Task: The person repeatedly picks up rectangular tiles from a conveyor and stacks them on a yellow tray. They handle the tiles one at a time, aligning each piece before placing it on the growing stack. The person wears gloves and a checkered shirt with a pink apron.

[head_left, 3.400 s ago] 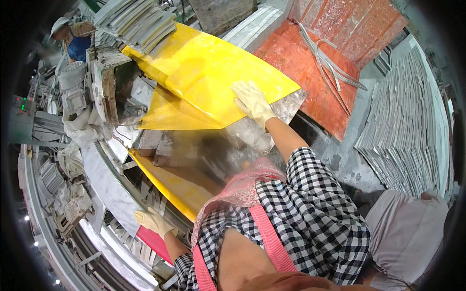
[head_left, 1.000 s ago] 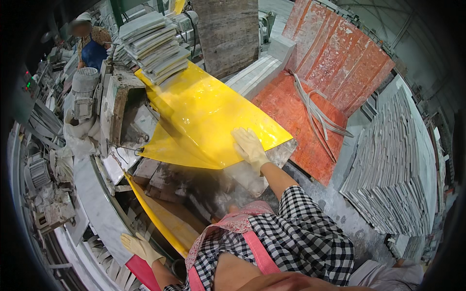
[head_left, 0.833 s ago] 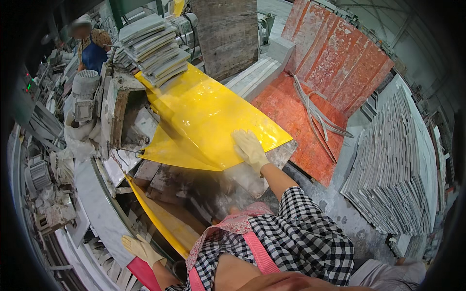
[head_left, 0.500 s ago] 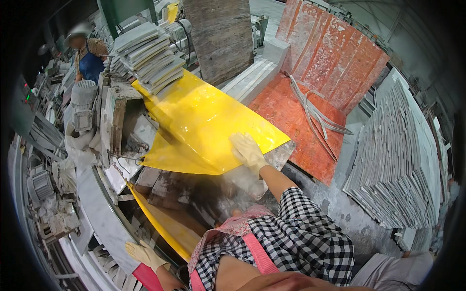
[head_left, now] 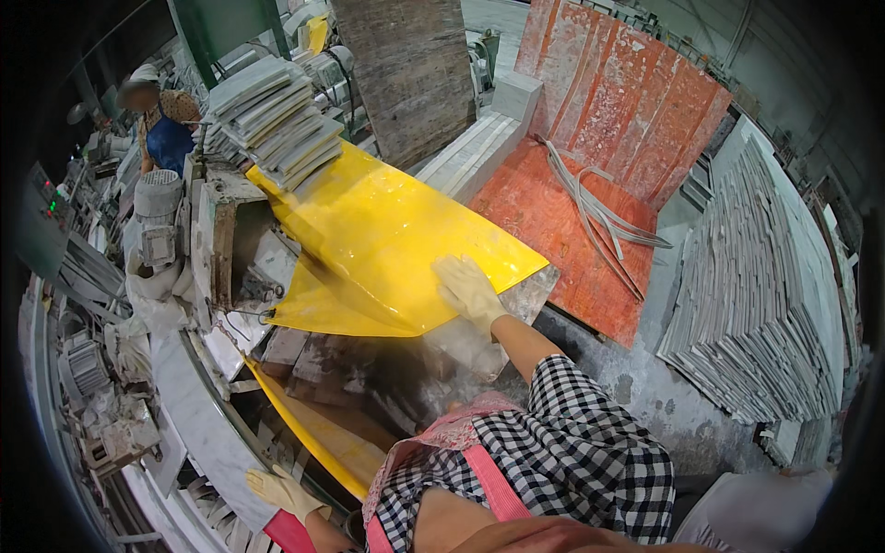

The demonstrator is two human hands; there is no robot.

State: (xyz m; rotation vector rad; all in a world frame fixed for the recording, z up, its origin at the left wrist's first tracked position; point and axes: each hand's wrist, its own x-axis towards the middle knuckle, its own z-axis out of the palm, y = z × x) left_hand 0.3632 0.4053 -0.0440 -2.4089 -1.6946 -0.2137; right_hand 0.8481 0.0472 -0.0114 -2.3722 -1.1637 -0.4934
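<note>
My right hand (head_left: 464, 288), in a cream rubber glove, lies with its fingers flat on the near right part of a shiny yellow sheet (head_left: 387, 240). The sheet drapes over a surface, and a stack of stone slabs (head_left: 272, 115) rests on its far end. At lower left my gloved left hand (head_left: 284, 490) is open, its fingers stretched out at the edge of a pale marble strip (head_left: 198, 415). Nothing is gripped in it. Between my arms hangs a second yellow sheet (head_left: 309, 433) beside a dark, wet hollow.
To the right stand an orange metal pallet (head_left: 553, 235) with loose grey straps (head_left: 595, 207) and a tall pile of thin slabs (head_left: 756, 304). A motor (head_left: 159, 198) and dusty machinery line the left. A person (head_left: 166, 120) in a blue apron stands at far left.
The view has shifted slightly. Both my hands keep nearly the same places, the right on the yellow sheet, the left at the marble strip. The person at far left leans a little differently.
</note>
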